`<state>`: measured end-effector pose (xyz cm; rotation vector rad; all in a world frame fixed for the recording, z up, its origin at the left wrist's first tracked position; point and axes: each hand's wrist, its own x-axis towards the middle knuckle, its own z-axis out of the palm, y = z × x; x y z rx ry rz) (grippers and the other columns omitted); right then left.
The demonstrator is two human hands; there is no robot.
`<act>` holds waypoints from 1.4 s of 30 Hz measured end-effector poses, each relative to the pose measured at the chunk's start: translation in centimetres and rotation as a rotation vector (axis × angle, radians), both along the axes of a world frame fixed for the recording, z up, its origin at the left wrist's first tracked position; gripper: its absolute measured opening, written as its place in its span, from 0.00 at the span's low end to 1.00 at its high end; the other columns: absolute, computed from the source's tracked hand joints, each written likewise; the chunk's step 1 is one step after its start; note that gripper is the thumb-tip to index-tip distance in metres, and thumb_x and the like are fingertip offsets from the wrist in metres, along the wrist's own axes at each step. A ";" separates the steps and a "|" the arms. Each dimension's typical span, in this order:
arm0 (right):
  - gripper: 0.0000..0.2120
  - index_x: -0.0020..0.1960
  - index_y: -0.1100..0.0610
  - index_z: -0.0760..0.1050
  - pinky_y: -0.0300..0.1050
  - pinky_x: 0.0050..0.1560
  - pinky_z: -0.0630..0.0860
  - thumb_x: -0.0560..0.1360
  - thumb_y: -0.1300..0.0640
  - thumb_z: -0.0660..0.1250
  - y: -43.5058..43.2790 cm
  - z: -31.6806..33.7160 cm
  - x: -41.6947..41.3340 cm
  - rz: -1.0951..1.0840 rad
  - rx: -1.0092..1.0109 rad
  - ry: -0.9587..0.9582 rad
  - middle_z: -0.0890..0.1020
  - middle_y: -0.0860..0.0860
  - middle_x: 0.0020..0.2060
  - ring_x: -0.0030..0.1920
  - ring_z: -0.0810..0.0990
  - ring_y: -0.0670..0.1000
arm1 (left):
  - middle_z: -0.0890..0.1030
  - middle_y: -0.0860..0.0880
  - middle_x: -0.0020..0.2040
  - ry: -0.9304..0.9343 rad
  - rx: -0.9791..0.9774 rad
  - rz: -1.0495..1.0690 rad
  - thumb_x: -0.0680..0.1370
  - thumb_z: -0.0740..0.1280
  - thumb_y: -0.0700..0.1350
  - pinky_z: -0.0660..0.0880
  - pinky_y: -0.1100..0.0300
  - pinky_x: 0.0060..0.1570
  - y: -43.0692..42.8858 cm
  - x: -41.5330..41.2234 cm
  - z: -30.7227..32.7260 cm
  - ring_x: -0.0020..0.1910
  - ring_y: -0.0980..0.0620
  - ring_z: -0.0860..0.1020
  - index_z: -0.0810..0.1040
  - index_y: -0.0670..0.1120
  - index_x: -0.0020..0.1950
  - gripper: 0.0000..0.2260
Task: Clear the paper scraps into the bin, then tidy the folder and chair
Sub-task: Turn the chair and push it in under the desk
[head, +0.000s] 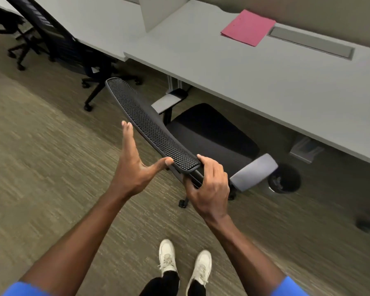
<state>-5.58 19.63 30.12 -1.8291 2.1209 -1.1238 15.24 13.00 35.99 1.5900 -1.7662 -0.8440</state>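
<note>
Black perforated-mesh chair back (152, 122), matt; black cloth seat (212, 129); smooth matt grey desk (244, 77); pink, probably card, folder (248, 27); rough carpet (41, 146).

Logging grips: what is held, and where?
The right hand grips the chair by its backrest's top edge; the left hand is open, only its thumb touching.

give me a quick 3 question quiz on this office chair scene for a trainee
1. True or false: the right hand grips the top of the chair backrest.
2. Where is the pink folder? A) on the floor B) on the desk C) on the chair seat
3. Fill in: the left hand is ____, with only its thumb touching the backrest.

Key
1. True: its fingers wrap the backrest's top edge.
2. B: it lies flat and closed near the desk's far side.
3. Open: its fingers are spread beside the backrest.
</note>
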 end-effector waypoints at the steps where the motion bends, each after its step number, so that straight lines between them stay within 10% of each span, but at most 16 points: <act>1: 0.30 0.71 0.53 0.75 0.50 0.57 0.77 0.74 0.41 0.73 0.3 0.7 0.3 -0.008 -0.021 -0.001 0.81 0.48 0.63 0.62 0.80 0.51 | 0.37 0.57 0.87 -0.055 -0.038 -0.029 0.67 0.72 0.78 0.54 0.47 0.83 -0.9 0.7 0.2 0.87 0.56 0.42 0.39 0.54 0.87 0.63; 8: 0.32 0.68 0.53 0.77 0.54 0.62 0.75 0.78 0.28 0.64 0.6 4.4 2.5 -0.080 0.003 0.152 0.81 0.51 0.62 0.63 0.79 0.53 | 0.47 0.55 0.89 -0.351 -0.186 -0.217 0.76 0.56 0.78 0.48 0.37 0.85 -8.3 5.9 0.7 0.88 0.50 0.39 0.59 0.52 0.86 0.45; 17: 0.38 0.69 0.51 0.77 0.57 0.51 0.77 0.78 0.22 0.53 -1.2 5.1 4.1 -0.225 0.175 0.273 0.80 0.52 0.56 0.55 0.79 0.56 | 0.49 0.62 0.86 -0.571 -0.272 -0.320 0.71 0.55 0.83 0.45 0.36 0.82 -18.2 10.7 0.3 0.88 0.51 0.42 0.53 0.55 0.86 0.51; 29: 0.33 0.73 0.46 0.75 0.54 0.42 0.84 0.79 0.26 0.55 -1.8 4.9 0.3 -0.255 0.144 0.135 0.76 0.52 0.63 0.62 0.77 0.54 | 0.69 0.53 0.77 -0.458 -0.458 -0.317 0.66 0.60 0.84 0.41 0.30 0.82 -20.0 7.1 -1.2 0.86 0.44 0.52 0.70 0.53 0.74 0.47; 42: 0.30 0.74 0.47 0.77 0.51 0.59 0.80 0.78 0.32 0.64 -4.1 5.7 -5.9 -0.178 0.130 0.025 0.75 0.53 0.62 0.61 0.77 0.52 | 0.71 0.50 0.72 -0.469 -0.511 -0.240 0.67 0.59 0.85 0.43 0.32 0.83 -20.5 2.7 -2.4 0.84 0.42 0.57 0.73 0.52 0.71 0.46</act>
